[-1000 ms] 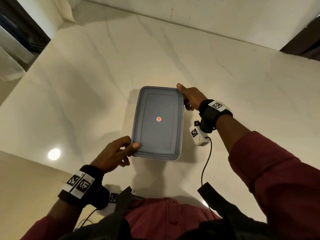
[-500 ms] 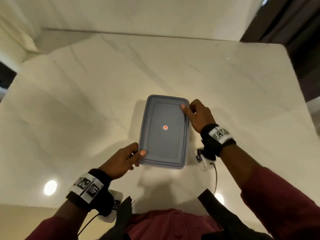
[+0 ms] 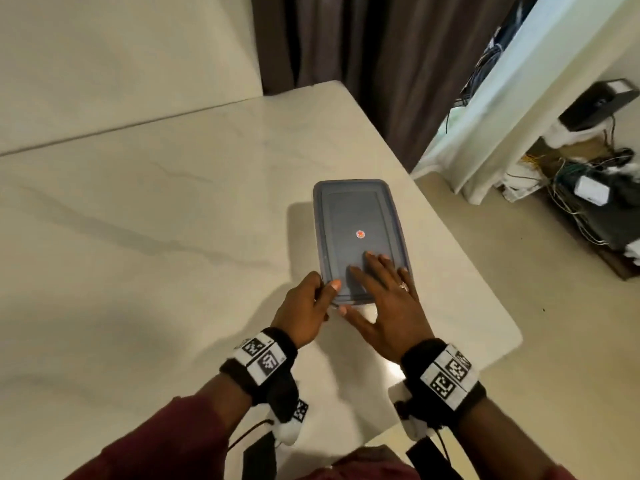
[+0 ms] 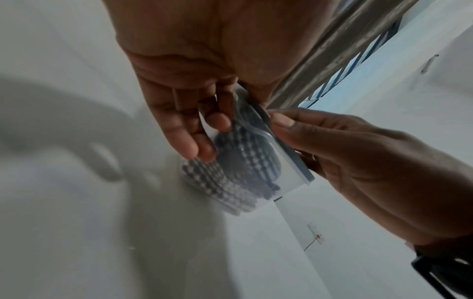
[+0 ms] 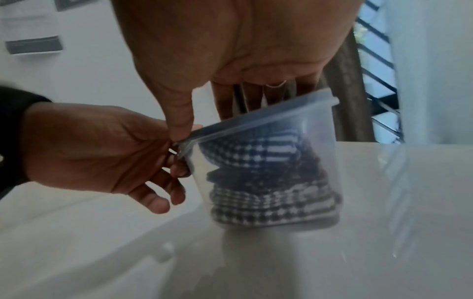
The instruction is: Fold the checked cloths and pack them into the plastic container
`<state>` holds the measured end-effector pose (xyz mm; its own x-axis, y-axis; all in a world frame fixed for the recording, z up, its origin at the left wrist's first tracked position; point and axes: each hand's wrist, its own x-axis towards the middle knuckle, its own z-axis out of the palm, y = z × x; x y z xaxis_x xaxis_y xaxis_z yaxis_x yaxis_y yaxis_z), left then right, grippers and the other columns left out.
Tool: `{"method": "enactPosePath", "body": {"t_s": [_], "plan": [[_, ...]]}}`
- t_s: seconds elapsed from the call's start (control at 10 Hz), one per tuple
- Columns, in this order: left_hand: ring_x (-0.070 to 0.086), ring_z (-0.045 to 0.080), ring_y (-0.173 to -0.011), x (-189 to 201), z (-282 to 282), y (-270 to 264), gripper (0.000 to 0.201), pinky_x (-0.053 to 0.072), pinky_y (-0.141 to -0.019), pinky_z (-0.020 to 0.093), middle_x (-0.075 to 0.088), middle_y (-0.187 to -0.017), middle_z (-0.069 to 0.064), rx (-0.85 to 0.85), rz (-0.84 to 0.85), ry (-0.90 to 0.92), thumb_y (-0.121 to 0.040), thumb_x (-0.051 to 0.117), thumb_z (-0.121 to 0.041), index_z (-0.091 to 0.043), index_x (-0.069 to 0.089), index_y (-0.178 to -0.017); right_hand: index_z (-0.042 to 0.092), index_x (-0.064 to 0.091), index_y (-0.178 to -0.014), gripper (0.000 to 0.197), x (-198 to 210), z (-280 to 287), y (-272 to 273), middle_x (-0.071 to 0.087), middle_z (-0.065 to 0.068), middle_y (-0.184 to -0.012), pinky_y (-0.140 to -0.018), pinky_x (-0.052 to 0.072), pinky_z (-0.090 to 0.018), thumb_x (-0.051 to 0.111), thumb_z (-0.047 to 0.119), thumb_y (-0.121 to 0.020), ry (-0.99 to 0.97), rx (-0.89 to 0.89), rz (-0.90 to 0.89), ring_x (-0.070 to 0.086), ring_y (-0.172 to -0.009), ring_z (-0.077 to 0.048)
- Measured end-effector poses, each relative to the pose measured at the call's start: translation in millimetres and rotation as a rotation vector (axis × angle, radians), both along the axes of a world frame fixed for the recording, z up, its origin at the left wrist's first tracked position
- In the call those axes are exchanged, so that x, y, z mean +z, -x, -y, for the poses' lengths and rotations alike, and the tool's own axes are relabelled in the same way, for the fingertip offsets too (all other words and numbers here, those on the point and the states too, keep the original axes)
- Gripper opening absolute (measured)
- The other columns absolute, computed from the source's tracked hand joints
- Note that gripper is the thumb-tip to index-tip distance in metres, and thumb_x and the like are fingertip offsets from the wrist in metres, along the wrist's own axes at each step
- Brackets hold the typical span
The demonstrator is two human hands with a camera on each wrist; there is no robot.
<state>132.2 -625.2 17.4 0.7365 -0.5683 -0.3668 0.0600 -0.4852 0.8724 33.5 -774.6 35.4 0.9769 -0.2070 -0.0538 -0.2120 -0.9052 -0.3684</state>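
Note:
A clear plastic container with a grey-blue lid stands on the white marble table, near its right edge. Through its wall I see folded checked cloths stacked inside; they also show in the left wrist view. My left hand grips the near left corner, thumb on the lid and fingers curled against the side. My right hand lies flat on the near end of the lid, fingers straight, its thumb at the near rim.
The table's right edge runs close beside the container. A dark curtain hangs beyond the far corner. Tangled cables and small devices lie on the floor at the right. The bare tabletop stretches away to the left.
My right hand has left the lid's far right side and now lies flat on its near end. The left hand stays at the near left corner. The view has swung right.

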Motion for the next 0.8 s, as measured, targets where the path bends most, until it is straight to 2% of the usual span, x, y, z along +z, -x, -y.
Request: {"method": "enactPosePath", "body": {"t_s": [0.1,0.2,0.3,0.4,0.5,0.6,0.7,0.8], "plan": [[0.064,0.023,-0.070,0.8,33.4,-13.3,0.038,0.052,-0.073,0.040,0.063,-0.071,-0.001,-0.028,0.059,-0.016,-0.093,0.044,-0.054,-0.022,0.041,-0.073,0.031,0.037,-0.143,0.068,-3.6,37.4,-18.5,0.018,0.005,-0.158,-0.120,0.006,-0.043,0.042,0.067,-0.086,-0.055,-0.015,0.024,0.008,-0.147,-0.016],[0.058,0.018,-0.077,0.0,39.9,-41.9,0.041,0.048,-0.077,0.036,0.062,-0.080,-0.003,-0.063,0.166,-0.108,-0.091,0.042,-0.058,-0.019,0.051,-0.085,0.031,0.040,-0.140,0.070,-2.0,66.8,-56.5,0.019,0.005,-0.158,-0.119,0.004,-0.043,0.039,0.071,-0.082,-0.078,0.024,0.046,0.009,-0.147,-0.018],[0.056,0.020,-0.103,-0.4,27.0,-72.9,0.042,0.045,-0.090,0.040,0.060,-0.107,-0.001,-0.075,0.337,-0.245,-0.087,0.051,-0.058,-0.022,0.056,-0.108,0.029,0.041,-0.138,0.081,-1.5,91.8,-107.6,0.020,0.004,-0.158,-0.119,0.001,-0.044,0.035,0.079,-0.074,-0.054,0.059,0.042,0.011,-0.147,-0.020],[0.052,0.023,-0.113,8.7,5.5,-100.0,0.039,0.043,-0.094,0.043,0.055,-0.118,0.002,0.000,0.411,-0.350,-0.089,0.056,-0.048,-0.022,0.053,-0.118,0.030,0.041,-0.136,0.085,2.0,111.8,-167.3,0.022,0.004,-0.157,-0.118,-0.002,-0.044,0.038,0.082,-0.068,-0.067,0.057,-0.013,0.011,-0.147,-0.018],[0.046,0.023,-0.118,25.9,-19.1,-116.0,0.037,0.041,-0.094,0.041,0.052,-0.122,0.001,0.085,0.459,-0.405,-0.089,0.059,-0.041,-0.021,0.054,-0.119,0.030,0.044,-0.129,0.076,7.5,121.3,-220.5,0.030,0.002,-0.151,-0.117,0.003,-0.045,0.051,0.074,-0.068,-0.084,0.071,-0.079,0.019,-0.143,-0.020],[0.046,0.024,-0.118,37.3,-48.9,-118.9,0.036,0.041,-0.095,0.041,0.051,-0.124,0.001,0.157,0.457,-0.414,-0.088,0.061,-0.038,-0.021,0.055,-0.119,0.030,0.045,-0.122,0.073,17.7,116.5,-247.4,0.045,0.000,-0.130,-0.111,0.017,-0.045,0.053,0.074,-0.064,-0.060,0.064,-0.089,0.037,-0.128,-0.024],[0.044,0.025,-0.119,44.3,-91.1,-107.0,0.036,0.040,-0.096,0.041,0.050,-0.126,0.002,0.223,0.472,-0.398,-0.087,0.063,-0.037,-0.021,0.055,-0.118,0.025,0.042,-0.126,0.064,22.8,101.3,-252.7,0.043,-0.005,-0.136,-0.112,0.018,-0.047,0.060,0.062,-0.077,0.018,0.051,-0.123,0.034,-0.130,-0.028],[0.041,0.024,-0.121,40.2,-139.4,-89.7,0.036,0.039,-0.098,0.041,0.049,-0.127,0.000,0.281,0.472,-0.417,-0.087,0.064,-0.036,-0.021,0.055,-0.118,0.018,0.031,-0.143,0.080,23.5,61.7,-241.2,0.021,-0.008,-0.156,-0.117,0.002,-0.050,0.056,0.063,-0.082,0.096,0.042,-0.124,0.009,-0.146,-0.031]]}}
